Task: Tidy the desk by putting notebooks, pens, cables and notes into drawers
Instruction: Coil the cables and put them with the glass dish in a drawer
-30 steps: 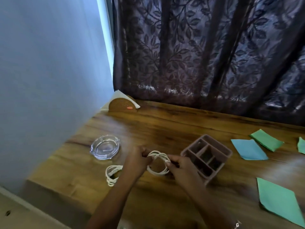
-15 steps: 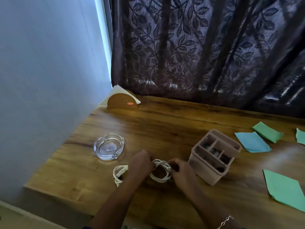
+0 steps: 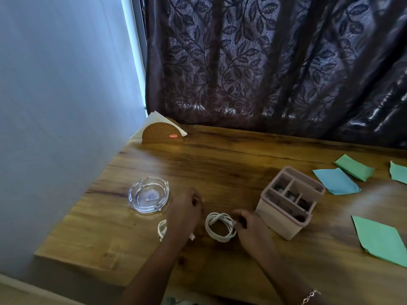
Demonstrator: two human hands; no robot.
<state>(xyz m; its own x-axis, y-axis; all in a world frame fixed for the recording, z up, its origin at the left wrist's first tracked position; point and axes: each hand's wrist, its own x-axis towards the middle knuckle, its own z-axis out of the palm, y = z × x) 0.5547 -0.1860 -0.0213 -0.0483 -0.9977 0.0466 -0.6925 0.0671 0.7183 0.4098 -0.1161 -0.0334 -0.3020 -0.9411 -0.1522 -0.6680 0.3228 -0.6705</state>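
Two hands reach over a wooden worktop (image 3: 220, 161). Right hand (image 3: 251, 227) pinches a coiled white cable (image 3: 220, 226) beside a pink organiser (image 3: 286, 225). Left hand (image 3: 185, 214) covers a second coil (image 3: 162, 230); its grip cannot be told. Napkin holder (image 3: 161, 134) carries a red label (image 3: 173, 136), too small to read.

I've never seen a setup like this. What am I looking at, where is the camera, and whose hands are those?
No machine here: a person wears a camera on the head, so this one picture looks down at their own hands. On the wooden desk lie a glass ashtray, a pink compartment box, a napkin holder, a blue note and green notes. The right hand has a coiled white cable in its grip; the left hand hovers over a second cable, its hold unclear.
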